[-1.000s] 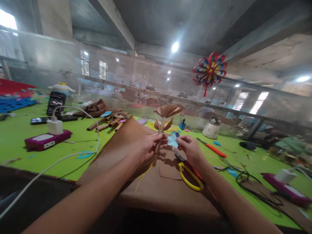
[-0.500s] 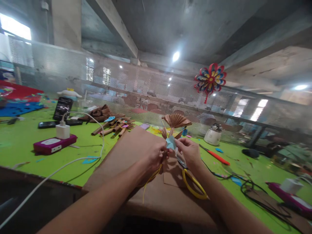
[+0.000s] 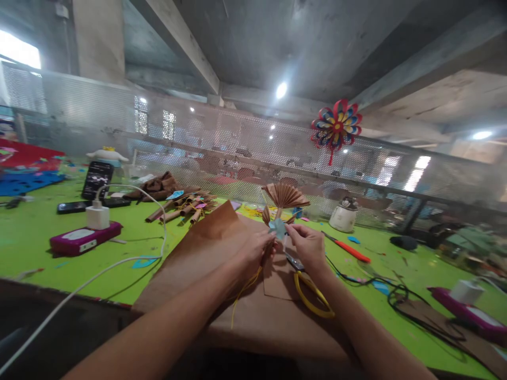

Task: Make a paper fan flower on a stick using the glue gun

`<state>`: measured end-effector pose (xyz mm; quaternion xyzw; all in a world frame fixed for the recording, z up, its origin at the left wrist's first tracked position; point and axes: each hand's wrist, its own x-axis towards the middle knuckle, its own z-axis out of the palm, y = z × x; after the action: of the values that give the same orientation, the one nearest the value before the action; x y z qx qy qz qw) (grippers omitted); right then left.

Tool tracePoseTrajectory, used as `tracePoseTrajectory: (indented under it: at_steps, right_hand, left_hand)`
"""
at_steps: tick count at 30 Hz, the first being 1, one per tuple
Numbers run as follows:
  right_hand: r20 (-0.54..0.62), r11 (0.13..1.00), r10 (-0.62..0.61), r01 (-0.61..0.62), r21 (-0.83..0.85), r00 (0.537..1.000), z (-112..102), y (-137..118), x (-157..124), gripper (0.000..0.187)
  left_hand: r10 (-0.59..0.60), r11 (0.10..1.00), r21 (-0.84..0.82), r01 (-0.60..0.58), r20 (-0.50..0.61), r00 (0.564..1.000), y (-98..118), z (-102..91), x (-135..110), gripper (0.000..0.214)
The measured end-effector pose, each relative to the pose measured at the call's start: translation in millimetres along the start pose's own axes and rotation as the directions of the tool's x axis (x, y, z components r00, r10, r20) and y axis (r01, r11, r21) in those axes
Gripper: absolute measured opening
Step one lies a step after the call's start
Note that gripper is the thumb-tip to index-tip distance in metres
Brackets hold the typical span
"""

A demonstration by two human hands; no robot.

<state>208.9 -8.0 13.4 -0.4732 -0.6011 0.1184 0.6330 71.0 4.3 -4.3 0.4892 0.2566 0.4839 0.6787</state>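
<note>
My left hand (image 3: 253, 250) is closed round the stem of a brown pleated paper fan flower (image 3: 285, 196), held upright above a sheet of brown paper (image 3: 222, 248). Thin yellow strands (image 3: 242, 295) trail down from under that hand. My right hand (image 3: 307, 245) pinches a small light-blue paper piece (image 3: 278, 228) and presses it against the stem just below the fan. Both hands meet at the stem. Yellow-handled scissors (image 3: 311, 298) lie on the brown paper under my right wrist.
On the green table (image 3: 43, 227) lie a magenta box with a white charger (image 3: 85, 235) and its cable, phones, brown paper rolls (image 3: 178, 203), an orange-handled tool (image 3: 348, 249), a white pot (image 3: 344, 216) and black cables (image 3: 412, 306). A coloured paper pinwheel (image 3: 336, 122) hangs on the mesh.
My right hand has brought the blue paper piece leftward from beside the stem onto it. The view has shifted slightly; the left hand keeps its hold.
</note>
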Motion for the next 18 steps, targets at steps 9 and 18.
tracePoseTrajectory:
  at_steps: [9, 18]
  right_hand:
    - [0.029, 1.0, -0.027, 0.027, -0.004, 0.999, -1, 2, 4, 0.03]
    - [-0.062, 0.925, 0.182, -0.149, 0.351, 0.981, -25, 7, 21, 0.039]
  left_hand:
    - [0.017, 0.998, 0.067, -0.018, 0.018, 1.0, -7, -4.5, 6, 0.016]
    - [-0.004, 0.996, 0.093, 0.004, -0.008, 1.0, -4, -0.8, 2, 0.02]
